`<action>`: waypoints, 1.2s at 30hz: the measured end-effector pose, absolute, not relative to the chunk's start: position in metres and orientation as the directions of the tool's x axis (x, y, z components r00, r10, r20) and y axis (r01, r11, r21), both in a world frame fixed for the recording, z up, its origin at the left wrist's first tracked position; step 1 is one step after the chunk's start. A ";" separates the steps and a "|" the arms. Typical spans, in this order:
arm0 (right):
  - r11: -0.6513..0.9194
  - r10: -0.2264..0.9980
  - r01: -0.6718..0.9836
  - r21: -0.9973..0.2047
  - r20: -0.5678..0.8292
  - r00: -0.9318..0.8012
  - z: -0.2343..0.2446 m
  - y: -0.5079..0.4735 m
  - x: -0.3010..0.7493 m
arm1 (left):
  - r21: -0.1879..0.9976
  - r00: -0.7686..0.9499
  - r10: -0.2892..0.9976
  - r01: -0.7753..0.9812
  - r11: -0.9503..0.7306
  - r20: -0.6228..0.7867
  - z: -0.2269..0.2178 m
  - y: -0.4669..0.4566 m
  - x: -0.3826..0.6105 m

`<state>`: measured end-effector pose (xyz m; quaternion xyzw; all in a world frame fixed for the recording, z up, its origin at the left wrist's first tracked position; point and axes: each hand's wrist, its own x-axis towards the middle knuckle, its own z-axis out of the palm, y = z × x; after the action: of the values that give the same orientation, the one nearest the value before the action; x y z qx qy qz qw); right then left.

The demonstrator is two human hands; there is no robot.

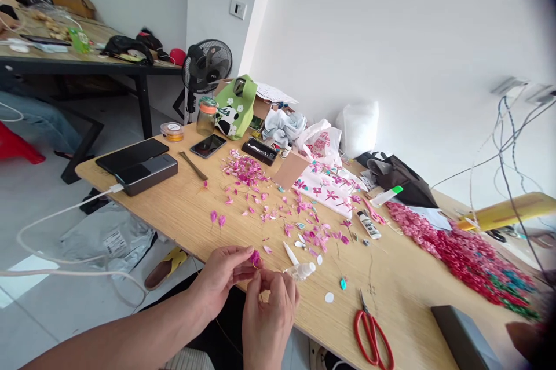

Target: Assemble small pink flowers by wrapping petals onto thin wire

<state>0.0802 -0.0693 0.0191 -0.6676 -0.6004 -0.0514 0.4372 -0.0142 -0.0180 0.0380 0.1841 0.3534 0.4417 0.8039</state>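
Observation:
At the front edge of the wooden table, my left hand (226, 271) pinches a small magenta petal bud (255, 257) between thumb and fingertips. Close beside it, my right hand (271, 309) is closed, thumb against index finger, just under the bud; what it grips, perhaps a thin stem, is too fine to make out. A clear glue bottle (299, 270) with a white cap lies right behind my right hand. Two similar magenta buds on thin stems (221, 221) lie to the left. Loose pink petals (245, 168) are scattered across the table.
Red-handled scissors (371, 335) lie at the right front, near a dark box (464, 335). Pink and red petal strands (460, 248) cover the right side. A power bank (147, 173) with a white cable sits left, near a phone (208, 146) and glass jar (206, 118).

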 end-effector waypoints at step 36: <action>0.170 0.831 0.579 -0.797 0.432 0.351 0.018 -0.078 0.073 | 0.523 0.018 0.992 0.848 -0.081 0.124 0.019 0.068 -0.105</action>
<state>0.0734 -0.0784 0.0176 -0.6329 -0.5569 0.1199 0.5244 -0.1050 0.0685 0.0189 0.6969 0.6602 0.2344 0.1534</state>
